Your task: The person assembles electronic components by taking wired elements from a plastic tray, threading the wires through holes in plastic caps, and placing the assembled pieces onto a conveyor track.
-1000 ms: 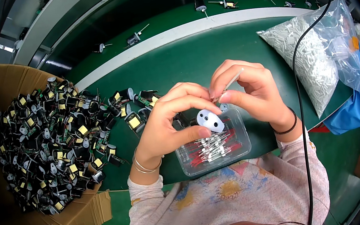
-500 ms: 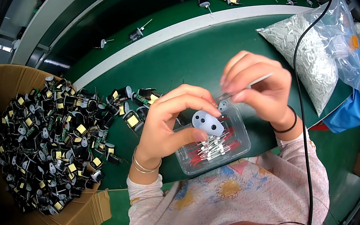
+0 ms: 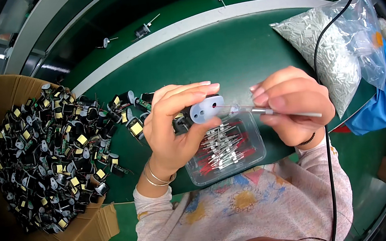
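Between the fingers and thumb of my left hand [image 3: 166, 121] is a small black part with a rounded grey end cap [image 3: 207, 109]; dark holes show in the cap's face. My right hand [image 3: 295, 102] pinches a thin rod-like piece with a white sleeve [image 3: 307, 114]. Fine leads run from that piece toward the cap; whether they enter a hole I cannot tell. Below both hands stands a clear plastic box [image 3: 259, 155], holding many white-tipped pieces [image 3: 223, 148] with red wires.
A cardboard carton [image 3: 8, 86] at left overflows with black parts [image 3: 52, 158] bearing yellow pads, some spilling onto the green table [image 3: 227, 47]. At right lies a clear bag of white tubes [image 3: 325, 49]. A black cable [image 3: 329, 166] hangs in front. Similar parts [image 3: 143, 30] rest beyond the white rail [image 3: 181, 29].
The grey-capped part has moved up and left and turned in my left hand. My right hand has shifted right and down, and its rod now slopes down to the right.
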{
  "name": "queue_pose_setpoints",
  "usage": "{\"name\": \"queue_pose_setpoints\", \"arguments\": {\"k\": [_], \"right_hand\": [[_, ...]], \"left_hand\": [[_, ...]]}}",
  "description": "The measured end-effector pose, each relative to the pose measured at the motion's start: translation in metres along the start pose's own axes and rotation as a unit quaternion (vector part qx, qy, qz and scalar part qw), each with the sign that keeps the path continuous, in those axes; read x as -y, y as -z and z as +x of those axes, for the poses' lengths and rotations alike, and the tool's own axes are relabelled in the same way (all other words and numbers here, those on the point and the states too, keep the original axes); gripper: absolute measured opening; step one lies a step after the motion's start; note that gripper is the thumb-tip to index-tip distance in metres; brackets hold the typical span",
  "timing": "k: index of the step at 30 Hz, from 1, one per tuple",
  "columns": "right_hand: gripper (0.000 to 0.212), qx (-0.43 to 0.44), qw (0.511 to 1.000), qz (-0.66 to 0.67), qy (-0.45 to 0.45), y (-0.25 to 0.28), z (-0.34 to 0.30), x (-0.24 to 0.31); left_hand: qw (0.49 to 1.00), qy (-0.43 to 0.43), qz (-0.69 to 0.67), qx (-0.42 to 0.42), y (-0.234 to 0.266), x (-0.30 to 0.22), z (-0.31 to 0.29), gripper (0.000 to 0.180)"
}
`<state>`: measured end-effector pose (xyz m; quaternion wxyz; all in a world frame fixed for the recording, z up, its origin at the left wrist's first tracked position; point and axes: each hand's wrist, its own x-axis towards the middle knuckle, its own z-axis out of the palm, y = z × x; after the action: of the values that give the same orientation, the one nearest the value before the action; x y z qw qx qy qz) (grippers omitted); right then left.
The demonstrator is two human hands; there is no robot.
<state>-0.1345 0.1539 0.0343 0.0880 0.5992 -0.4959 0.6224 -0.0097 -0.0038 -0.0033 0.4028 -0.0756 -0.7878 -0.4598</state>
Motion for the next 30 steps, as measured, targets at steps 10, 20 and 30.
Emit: {"name": "queue_pose_setpoints", "arguments": {"k": [10, 20, 30], "right_hand": [[0.027, -0.018, 0.999, 0.026, -0.033, -0.003, -0.002, -0.003], [0.019, 0.063, 0.993, -0.056, 0.085, 0.003, -0.003, 0.005], [0.008, 0.077, 0.989, -0.083, 0.1, 0.003, -0.001, 0.009]], "left_hand": [[0.995, -0.062, 0.076, 0.02, 0.001, -0.007, 0.002, 0.04], [0.99, -0.066, 0.126, 0.008, 0.001, -0.01, 0.004, 0.04], [0.987, -0.059, 0.15, 0.016, 0.004, -0.011, 0.004, 0.042]]}}
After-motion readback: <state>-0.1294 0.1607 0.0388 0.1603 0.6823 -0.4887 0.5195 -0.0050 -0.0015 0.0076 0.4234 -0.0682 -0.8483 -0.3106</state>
